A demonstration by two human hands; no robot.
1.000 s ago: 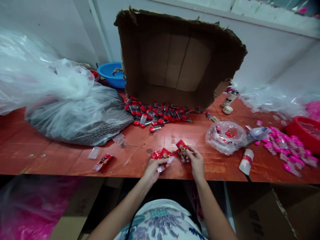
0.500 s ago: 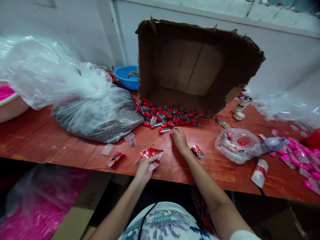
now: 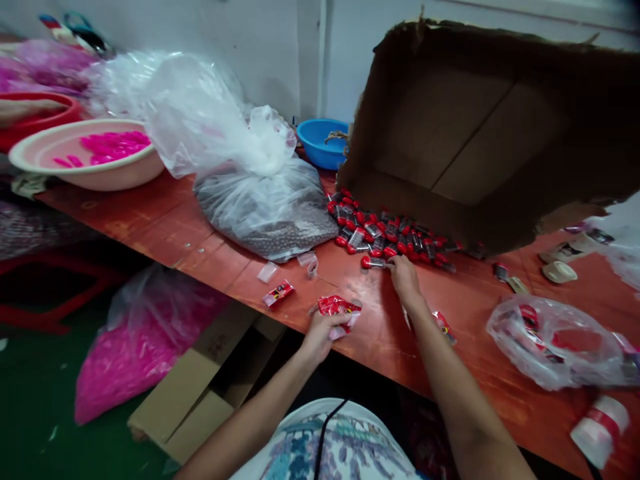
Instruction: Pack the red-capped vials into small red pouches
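Observation:
My left hand point(image 3: 323, 332) is closed around red printed wrappers point(image 3: 337, 308), near the table's front edge. Ahead of it, my right hand point(image 3: 404, 280) has its fingers pinched at the clear end of a small red-capped container point(image 3: 373, 263). That container lies at the near side of a pile of similar red-capped containers point(image 3: 395, 233), which spreads from the mouth of a cardboard box point(image 3: 480, 200). One red printed packet point(image 3: 279, 293) lies to the left of my left hand. Another packet point(image 3: 444, 327) is partly hidden by my right forearm.
A tied clear bag of dark beads point(image 3: 265, 223) stands left of the pile, before a blue basin point(image 3: 323, 143). Far left are a pale basin point(image 3: 45, 167) with pink pieces and another person's hand point(image 3: 30, 110) over a red basin. A plastic bag point(image 3: 510, 333) lies right.
The view has turned left, bringing more of the pale basin and another person's hand into sight. My right hand has closed on the clear end of the nearest container. My left hand still holds the wrappers.

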